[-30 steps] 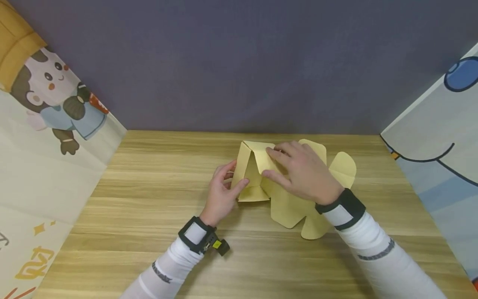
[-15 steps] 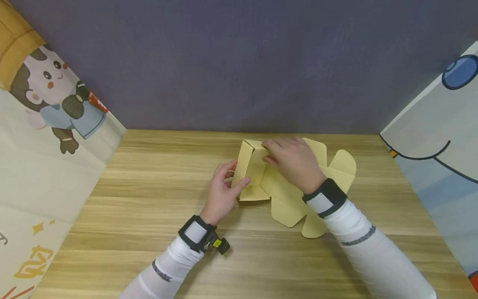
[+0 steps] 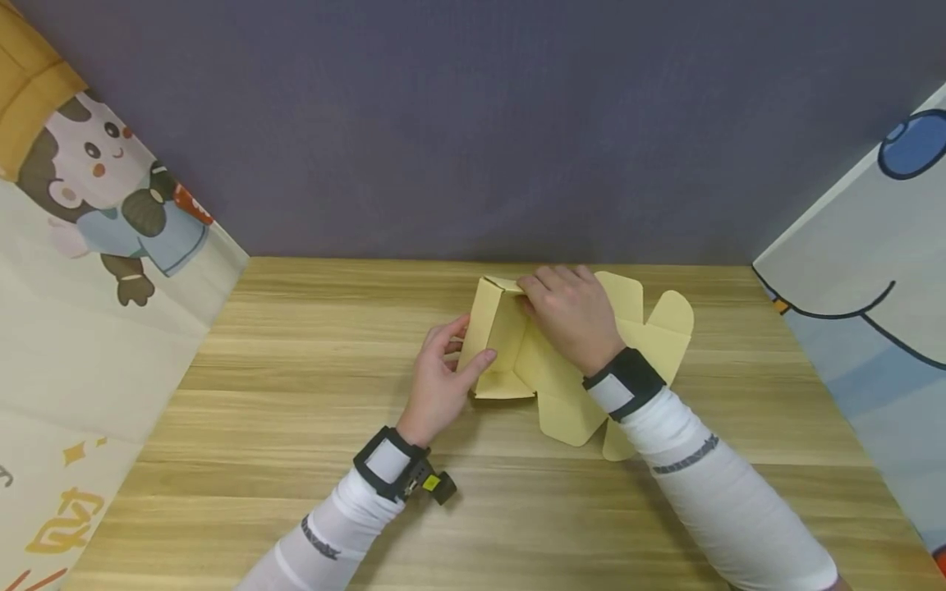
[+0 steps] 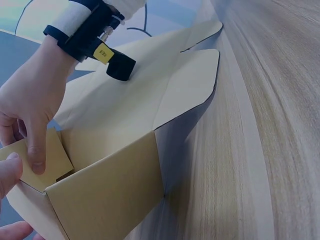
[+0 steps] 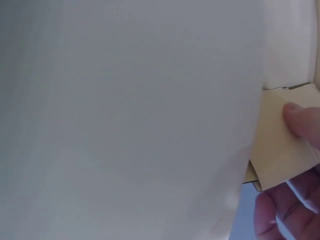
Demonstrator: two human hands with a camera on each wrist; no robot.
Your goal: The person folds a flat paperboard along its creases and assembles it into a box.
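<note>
Both grips are narrow on thin card: nearer, the left hand (image 3: 436,386) pinches the left wall (image 3: 482,320) of the half-folded box (image 3: 562,373), which lies just right of middle, close to the far edge of the bench (image 3: 244,460). That hold is best light but firm, so the corner sits square without the wall buckling. Open flaps (image 3: 672,312) spread towards the bench's right edge; leaving them loose should spare the base any pull. Farther off, the right hand (image 3: 572,316) pinches the far wall (image 4: 57,160), thumb inside; better to press the fold evenly outward from the corner than tug one spot, which could crease it.
</note>
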